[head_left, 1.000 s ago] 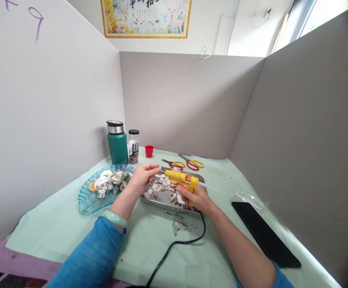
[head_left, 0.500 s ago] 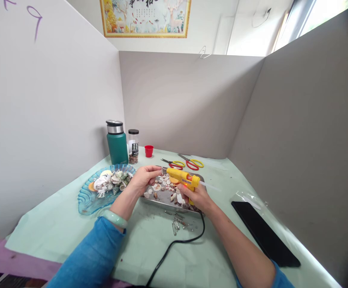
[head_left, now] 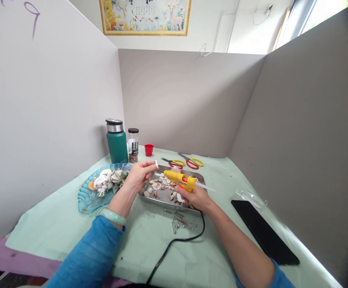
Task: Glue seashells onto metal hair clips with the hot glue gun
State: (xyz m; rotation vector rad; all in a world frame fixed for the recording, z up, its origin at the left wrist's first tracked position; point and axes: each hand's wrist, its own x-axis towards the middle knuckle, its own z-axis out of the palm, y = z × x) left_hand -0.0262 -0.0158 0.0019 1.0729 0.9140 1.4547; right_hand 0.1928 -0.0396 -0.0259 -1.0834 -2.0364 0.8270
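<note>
Between the fingertips of my left hand (head_left: 140, 175) is a small white shell piece (head_left: 156, 164), held up over the left back edge of the metal tray (head_left: 164, 203). My right hand (head_left: 195, 197) grips a yellow hot glue gun (head_left: 179, 178) above the tray, its nozzle pointing left and apart from the shell. A clear glue stick (head_left: 205, 187) pokes out of the gun's back end. Several shells (head_left: 156, 186) lie in the tray. To the left, a blue scalloped dish (head_left: 85, 204) bears a heap of shells (head_left: 114, 181), partly behind my left hand.
A green bottle (head_left: 116, 146), a jar (head_left: 133, 146) and a red cup (head_left: 149, 150) stand at the back left. Two scissors (head_left: 193, 163) lie behind the tray. Small metal clips (head_left: 175, 224) and a black cord (head_left: 179, 241) lie in front; a black flat object (head_left: 263, 232) is right.
My left hand has drawn left and slightly up with the shell piece, away from the nozzle. The glue gun has shifted slightly left and lower in my right hand.
</note>
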